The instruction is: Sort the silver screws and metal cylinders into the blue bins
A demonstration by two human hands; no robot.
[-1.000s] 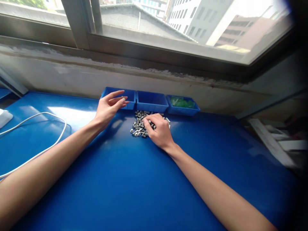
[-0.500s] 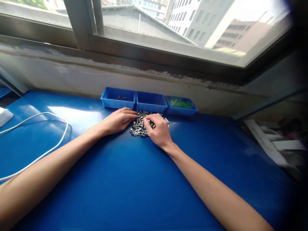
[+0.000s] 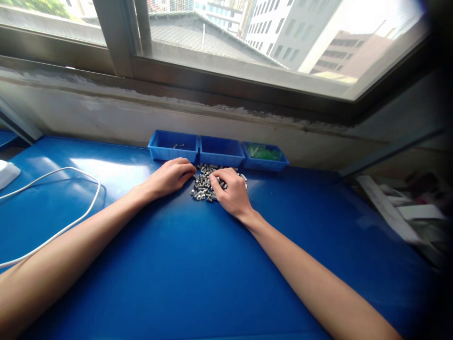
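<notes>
A pile of silvery bolts and nuts (image 3: 202, 185) lies on the blue table in front of the bins. At its left edge is my left hand (image 3: 170, 177), fingers bent in and thumb brought close to the fingertips. Whatever it may pinch is too small to make out. My right hand (image 3: 231, 191) rests over the right part of the pile, its thumb and fingers curled down among the bolts. The fingertips are partly hidden, so anything held there cannot be named.
Three blue bins stand in a row behind the pile. The left bin (image 3: 173, 154) holds a few small screws, the middle bin (image 3: 221, 158) shows a dark inside, and the right bin (image 3: 265, 164) contains green pieces. A white cable (image 3: 83, 215) loops across the left side under a window.
My left hand has drawn back slightly to the left from the pile, and its outstretched fingers have curled in. My right hand stays nearly in place over the bolts.
</notes>
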